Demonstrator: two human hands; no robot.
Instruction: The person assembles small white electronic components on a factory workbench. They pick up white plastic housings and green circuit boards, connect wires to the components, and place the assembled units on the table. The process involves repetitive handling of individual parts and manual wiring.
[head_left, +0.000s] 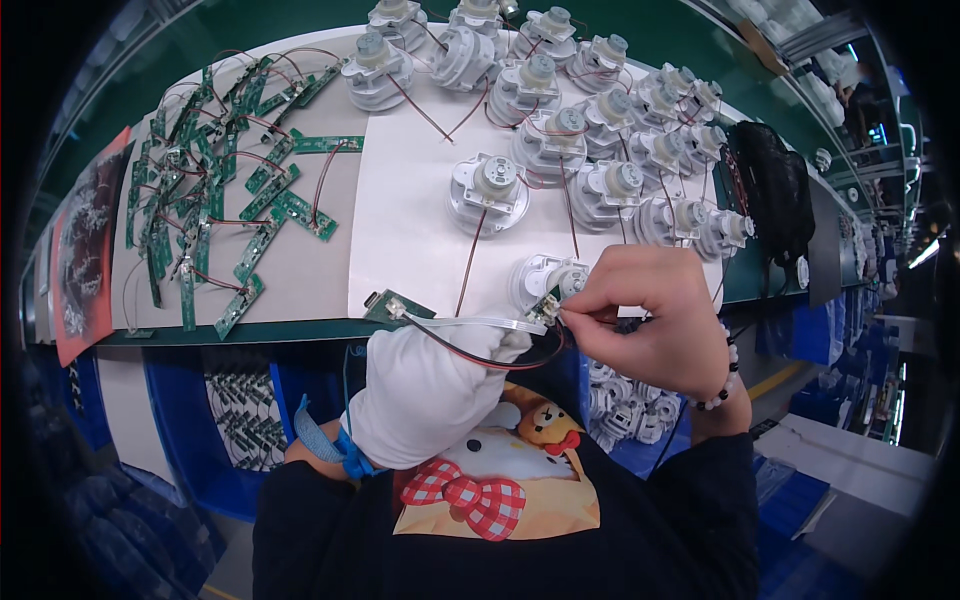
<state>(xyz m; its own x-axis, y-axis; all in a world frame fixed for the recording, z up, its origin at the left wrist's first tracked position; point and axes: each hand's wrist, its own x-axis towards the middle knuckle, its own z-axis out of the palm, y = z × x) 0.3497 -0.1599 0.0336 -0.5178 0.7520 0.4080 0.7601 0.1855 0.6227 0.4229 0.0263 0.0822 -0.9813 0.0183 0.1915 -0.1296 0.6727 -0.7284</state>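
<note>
My left hand (430, 385), in a white glove with a blue wrist strap, is closed around a green circuit board (416, 308) that lies crosswise above the fingers. A red-and-black cable (468, 355) leaves a white connector near the board's left end and loops under it toward the right end. Bare and pinched, my right hand (645, 315) has its thumb and forefinger at the small components on that right end. What sits between those fingertips is hidden. Just behind them stands a white motor unit (533, 277), partly covered by the right hand.
Several white motor units (488, 190) with trailing wires stand across the white table (405, 220). At the left, wired green boards (262, 245) lie heaped on a grey mat. A black bag (775, 190) sits at the right. Below the edge, blue bins (190, 450) hold boards and white parts.
</note>
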